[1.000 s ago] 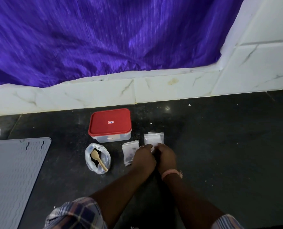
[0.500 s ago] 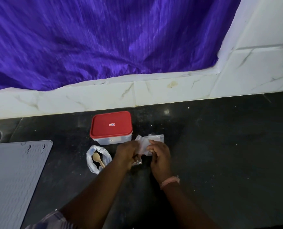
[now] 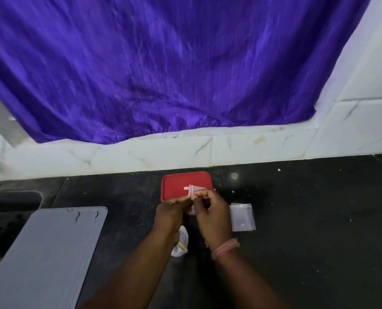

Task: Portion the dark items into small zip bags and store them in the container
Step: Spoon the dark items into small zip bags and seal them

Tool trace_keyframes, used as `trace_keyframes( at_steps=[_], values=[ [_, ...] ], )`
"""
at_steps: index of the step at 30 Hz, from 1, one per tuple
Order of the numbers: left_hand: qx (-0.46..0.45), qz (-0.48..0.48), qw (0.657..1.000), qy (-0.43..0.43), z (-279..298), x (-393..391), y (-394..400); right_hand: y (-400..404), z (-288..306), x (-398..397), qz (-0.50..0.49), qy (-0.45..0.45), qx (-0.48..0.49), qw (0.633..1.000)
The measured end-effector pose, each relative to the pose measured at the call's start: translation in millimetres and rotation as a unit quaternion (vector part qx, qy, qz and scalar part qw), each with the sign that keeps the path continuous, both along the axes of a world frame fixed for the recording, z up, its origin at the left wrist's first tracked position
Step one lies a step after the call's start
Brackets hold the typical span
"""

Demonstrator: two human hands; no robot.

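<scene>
A container with a shut red lid [image 3: 176,186] stands on the black counter near the marble wall. In front of it my left hand [image 3: 172,212] and my right hand [image 3: 212,212] pinch a small clear zip bag [image 3: 193,190] between them, lifted over the lid's near edge. A stack of empty zip bags [image 3: 242,217] lies flat just right of my right hand. The larger plastic bag [image 3: 181,244] that holds the dark items and a wooden spoon is mostly hidden under my left wrist.
A grey ribbed mat [image 3: 45,253] lies on the counter at the left, with a dark sink edge [image 3: 11,197] behind it. A purple curtain [image 3: 163,63] hangs above the marble wall strip [image 3: 252,146]. Black counter [image 3: 319,219] stretches to the right.
Both hands picked one small zip bag off the counter and raised it toward the red lid. The camera view shifted, so the scene sits lower and more to the right.
</scene>
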State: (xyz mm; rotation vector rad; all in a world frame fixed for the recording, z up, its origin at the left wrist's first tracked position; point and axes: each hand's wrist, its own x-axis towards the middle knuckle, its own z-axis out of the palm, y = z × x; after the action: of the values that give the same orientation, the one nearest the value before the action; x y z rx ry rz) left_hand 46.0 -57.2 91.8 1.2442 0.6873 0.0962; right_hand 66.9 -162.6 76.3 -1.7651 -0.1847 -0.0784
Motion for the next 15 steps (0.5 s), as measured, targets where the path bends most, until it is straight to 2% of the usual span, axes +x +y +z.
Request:
trace_keyframes(
  at_steps=[6, 15],
  values=[
    [-0.180, 0.005, 0.984, 0.006, 0.2, -28.0, 43.9, 41.4, 6.3, -30.3, 0.029, 0.031, 0.050, 0.998],
    [-0.219, -0.040, 0.972, 0.075, 0.4, -49.5, 76.2, 58.3, 4.3, -52.5, 0.069, 0.065, 0.022, 0.995]
  ],
)
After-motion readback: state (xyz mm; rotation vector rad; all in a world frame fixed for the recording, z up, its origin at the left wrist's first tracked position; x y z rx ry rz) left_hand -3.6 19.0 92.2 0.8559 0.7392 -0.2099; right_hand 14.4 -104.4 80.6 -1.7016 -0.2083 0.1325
